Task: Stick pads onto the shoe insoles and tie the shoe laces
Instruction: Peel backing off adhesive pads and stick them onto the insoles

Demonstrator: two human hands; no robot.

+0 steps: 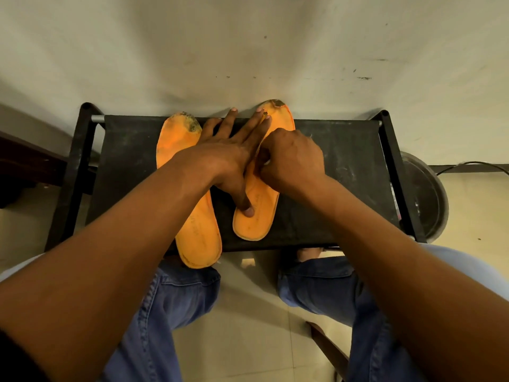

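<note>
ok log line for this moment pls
step: pad sticking | left hand: flat, thumb pressing right insole | right hand: curled on it, pad hidden | left insole: untouched | surface: black stool

Two insoles lie side by side on a worktop [344, 150] set against a wall [248, 45]. The left insole [192, 216] overhangs the near edge above a knee [179, 293]; the right insole [261, 210] sits farther back. The left hand [228, 158] rests across both, the right hand [292, 158] on the right insole. A round container [424, 194] stands right of the worktop.
</note>
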